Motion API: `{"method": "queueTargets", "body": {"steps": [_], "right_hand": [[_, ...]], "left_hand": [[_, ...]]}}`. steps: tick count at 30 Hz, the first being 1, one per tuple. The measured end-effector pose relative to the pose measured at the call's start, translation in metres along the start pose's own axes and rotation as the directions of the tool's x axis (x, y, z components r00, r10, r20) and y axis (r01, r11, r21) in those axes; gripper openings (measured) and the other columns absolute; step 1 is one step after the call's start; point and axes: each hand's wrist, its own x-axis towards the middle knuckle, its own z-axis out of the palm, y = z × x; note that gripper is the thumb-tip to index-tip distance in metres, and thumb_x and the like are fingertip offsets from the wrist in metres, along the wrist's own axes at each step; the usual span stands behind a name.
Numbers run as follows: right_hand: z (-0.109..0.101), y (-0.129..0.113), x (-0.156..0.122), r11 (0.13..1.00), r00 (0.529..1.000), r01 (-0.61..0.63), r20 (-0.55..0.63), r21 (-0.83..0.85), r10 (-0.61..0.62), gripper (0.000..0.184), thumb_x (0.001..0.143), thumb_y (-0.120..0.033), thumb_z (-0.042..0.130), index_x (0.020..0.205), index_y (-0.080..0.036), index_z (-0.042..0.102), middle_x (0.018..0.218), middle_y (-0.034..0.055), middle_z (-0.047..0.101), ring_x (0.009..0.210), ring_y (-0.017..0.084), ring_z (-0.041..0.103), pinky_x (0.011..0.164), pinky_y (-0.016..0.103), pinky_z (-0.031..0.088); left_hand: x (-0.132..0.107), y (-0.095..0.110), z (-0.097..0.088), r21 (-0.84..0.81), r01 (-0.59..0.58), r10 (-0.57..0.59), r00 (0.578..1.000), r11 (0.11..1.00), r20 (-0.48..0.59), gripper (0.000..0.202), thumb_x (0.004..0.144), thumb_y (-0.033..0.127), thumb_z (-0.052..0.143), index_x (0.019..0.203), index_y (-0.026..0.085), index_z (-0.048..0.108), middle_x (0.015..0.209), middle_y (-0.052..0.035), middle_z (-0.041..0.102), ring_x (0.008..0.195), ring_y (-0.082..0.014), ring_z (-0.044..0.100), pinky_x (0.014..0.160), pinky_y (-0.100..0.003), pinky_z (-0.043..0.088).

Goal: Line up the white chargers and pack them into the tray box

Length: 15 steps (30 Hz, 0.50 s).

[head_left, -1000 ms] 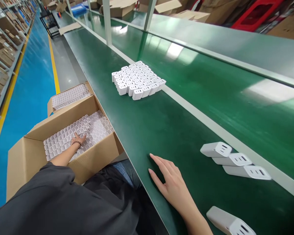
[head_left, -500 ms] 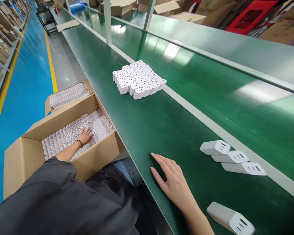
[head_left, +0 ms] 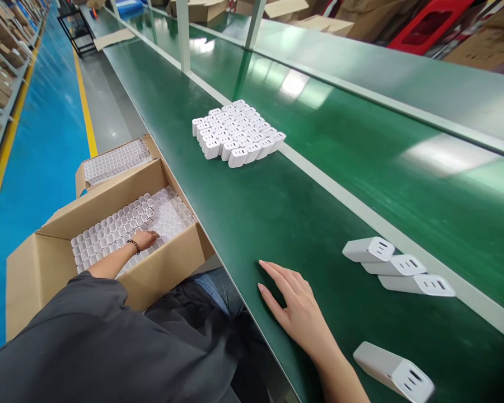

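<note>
My left hand (head_left: 146,239) reaches down into an open cardboard box (head_left: 185,246), a dark beaded bracelet on its wrist. Its fingers are drawn together and bent down among rows of clear plastic covers (head_left: 105,238); whatever they pinch is hidden. My right hand (head_left: 296,305) lies on the green tabletop (head_left: 243,224), fingers stretched out and thumb apart, holding nothing. Three white USB chargers (head_left: 403,266) lie side by side to its right, port ends facing me. A single white charger (head_left: 395,370) lies nearer, beyond my right forearm.
Farther along the bench, many white chargers (head_left: 237,131) stand packed in a block. Behind the open box is a second carton (head_left: 79,179) filled with clear covers. A pale strip (head_left: 331,182) runs along the bench, and a white post (head_left: 183,39) rises from it.
The fingers of my left hand, spread over the covers before, have drawn together and dipped lower in the box. My right hand stays put. The view has shifted slightly.
</note>
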Motion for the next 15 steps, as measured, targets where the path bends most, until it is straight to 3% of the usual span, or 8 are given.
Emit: {"method": "queueTargets", "body": {"steps": [4,9,12,15], "right_hand": [[0.000,0.000,0.000,1.000,1.000,0.008,-0.007,-0.002,-0.008,0.044,0.098,-0.030,0.050,0.141,-0.024,0.046,0.125,0.0113,0.064,0.112,0.026,0.060,0.092,0.041,0.048],[0.002,0.002,-0.002,1.000,1.000,0.008,-0.007,-0.004,-0.008,0.043,0.098,-0.031,0.049,0.140,-0.024,0.046,0.125,0.0111,0.064,0.112,0.026,0.060,0.092,0.042,0.048],[0.001,0.002,-0.001,1.000,1.000,0.014,-0.011,-0.004,-0.014,0.043,0.099,-0.032,0.049,0.141,-0.024,0.046,0.125,0.0105,0.064,0.111,0.026,0.060,0.092,0.041,0.049],[0.001,0.000,0.000,1.000,1.000,0.009,-0.009,-0.003,-0.009,0.042,0.099,-0.032,0.050,0.140,-0.025,0.046,0.126,0.0099,0.064,0.111,0.025,0.060,0.093,0.041,0.048]], "left_hand": [[0.014,-0.006,-0.011,0.004,0.036,-0.035,0.997,0.999,-0.065,0.033,0.098,0.037,0.055,0.125,0.019,0.059,0.129,-0.0102,0.059,0.113,-0.0219,0.059,0.101,-0.046,0.050],[0.025,-0.028,-0.030,0.064,0.105,-0.097,0.988,0.992,-0.120,0.030,0.096,0.038,0.057,0.116,0.016,0.062,0.121,-0.0094,0.062,0.108,-0.0208,0.062,0.096,-0.044,0.052],[0.023,-0.037,-0.031,0.121,0.083,-0.064,0.986,0.989,-0.153,0.030,0.096,0.038,0.058,0.114,0.015,0.062,0.117,-0.0091,0.063,0.106,-0.0208,0.062,0.094,-0.044,0.053],[0.019,-0.037,-0.023,0.194,-0.001,0.040,0.979,0.981,-0.198,0.030,0.096,0.038,0.057,0.116,0.016,0.062,0.127,-0.0101,0.060,0.119,-0.0241,0.056,0.104,-0.049,0.045]]}}
